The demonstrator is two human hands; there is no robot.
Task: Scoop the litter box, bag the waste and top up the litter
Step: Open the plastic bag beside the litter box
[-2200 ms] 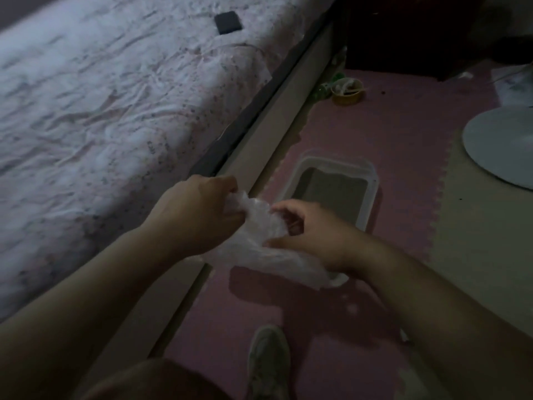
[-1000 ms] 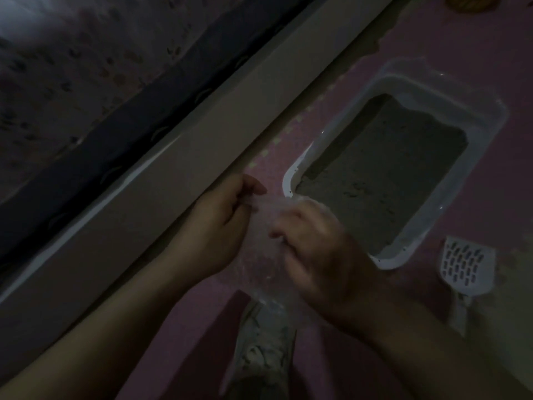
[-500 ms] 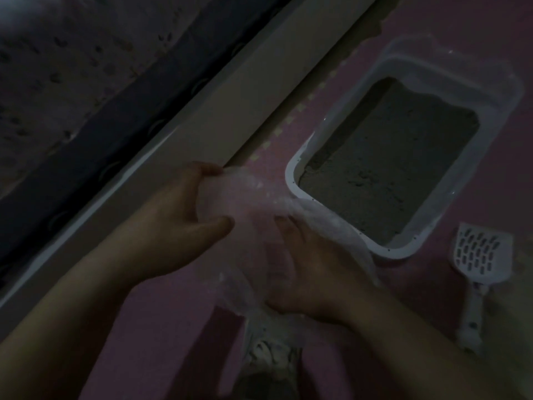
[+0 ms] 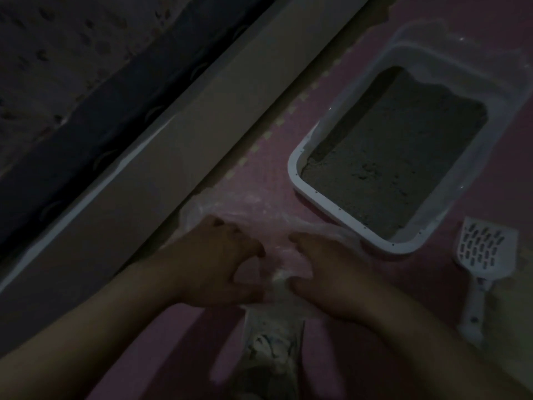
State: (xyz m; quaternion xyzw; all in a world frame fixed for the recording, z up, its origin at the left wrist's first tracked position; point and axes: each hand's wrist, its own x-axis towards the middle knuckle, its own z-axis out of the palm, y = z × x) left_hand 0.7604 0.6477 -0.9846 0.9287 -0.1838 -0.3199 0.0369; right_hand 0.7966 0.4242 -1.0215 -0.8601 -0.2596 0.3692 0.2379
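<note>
Dim room, pink foam floor mat (image 4: 490, 30) beside a pale bed frame (image 4: 173, 145). Left hand (image 4: 213, 264) & right hand (image 4: 326, 272), fingers curled, pinch a thin clear plastic bag (image 4: 245, 209) on the mat. White rectangular litter box (image 4: 320, 197) w/ grey litter just beyond; white slotted plastic scoop (image 4: 487, 249) to its right; shoe (image 4: 271, 353) below

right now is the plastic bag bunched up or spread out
Spread out: the clear plastic bag lies on the pink mat, with the left hand and right hand pulling it apart.

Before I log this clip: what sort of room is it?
Probably a bedroom at home: a bed runs along the left, with a litter box and scoop on pink foam mats.
</note>
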